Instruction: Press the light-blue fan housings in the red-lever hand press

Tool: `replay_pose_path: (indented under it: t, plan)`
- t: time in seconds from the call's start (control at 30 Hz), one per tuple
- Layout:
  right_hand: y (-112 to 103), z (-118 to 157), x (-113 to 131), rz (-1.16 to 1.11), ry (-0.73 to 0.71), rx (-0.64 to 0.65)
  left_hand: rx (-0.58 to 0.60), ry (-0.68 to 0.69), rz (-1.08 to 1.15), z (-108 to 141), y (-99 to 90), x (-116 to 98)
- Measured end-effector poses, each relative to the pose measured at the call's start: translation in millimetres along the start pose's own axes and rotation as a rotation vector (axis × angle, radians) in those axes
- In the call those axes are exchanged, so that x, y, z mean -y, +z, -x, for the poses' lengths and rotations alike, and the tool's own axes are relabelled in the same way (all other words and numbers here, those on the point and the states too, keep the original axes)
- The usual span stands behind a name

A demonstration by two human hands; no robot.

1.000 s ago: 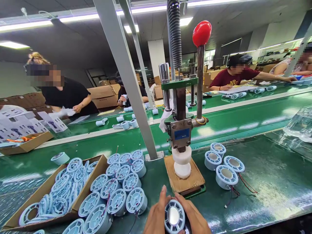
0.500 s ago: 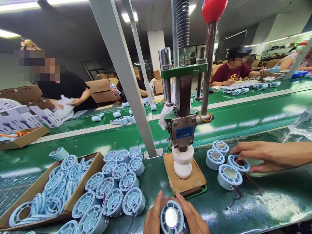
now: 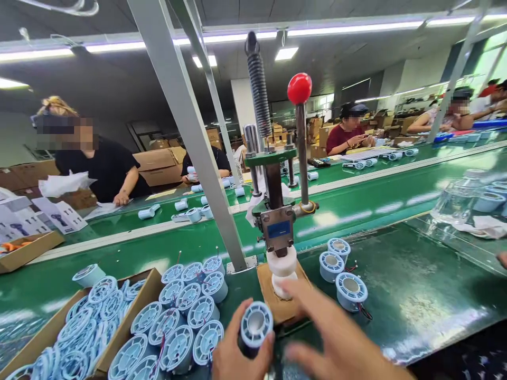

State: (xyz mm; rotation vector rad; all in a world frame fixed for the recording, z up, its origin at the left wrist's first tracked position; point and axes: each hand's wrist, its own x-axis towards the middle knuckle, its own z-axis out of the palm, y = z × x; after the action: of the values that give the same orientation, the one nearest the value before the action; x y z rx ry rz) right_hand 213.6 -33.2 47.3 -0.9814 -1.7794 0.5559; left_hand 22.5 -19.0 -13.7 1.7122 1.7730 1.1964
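One light-blue round housing point(image 3: 256, 322) sits pinched between thumb and fingers of the left hand point(image 3: 241, 354); the right hand point(image 3: 335, 330), blurred, has fingers spread, their tips near a white press block point(image 3: 281, 262).

The round pale-blue plastic casing point(image 3: 256, 324) is looking smooth, the red ball-shaped knob point(image 3: 299, 88) is gleaming glossily, the flat brown cardboard sheet point(image 3: 277, 307) is appearing matt

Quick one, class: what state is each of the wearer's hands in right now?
Left hand: closed around a blue part.
Right hand: open and motion-blurred, with nothing visible in its grasp.
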Motion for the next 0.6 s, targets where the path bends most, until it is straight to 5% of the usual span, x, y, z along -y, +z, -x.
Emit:
replay_pose_path:
  t: [0.2, 0.3, 0.43, 0.6]
  plan:
    - [-121.2, -181.9, 73.4, 0.373, -0.376, -0.548, 0.193, 0.016, 0.21, -58.4, 17.7, -54.0]
    - [-141.0, -249.8, 79.1, 0.278, -0.269, -0.496, 0.306, 0.06, 0.354, -70.4, 35.8, -57.8]
    - [-132.0, -278.8, 61.4, 0.093, -0.213, -0.425, 0.384, 0.092, 0.443, -73.9, 46.8, -49.0]
    - [-136.2, -261.8, 75.0, 0.117, -0.18, -0.479, 0.352, 0.095, 0.447, -66.9, 56.8, -33.4]
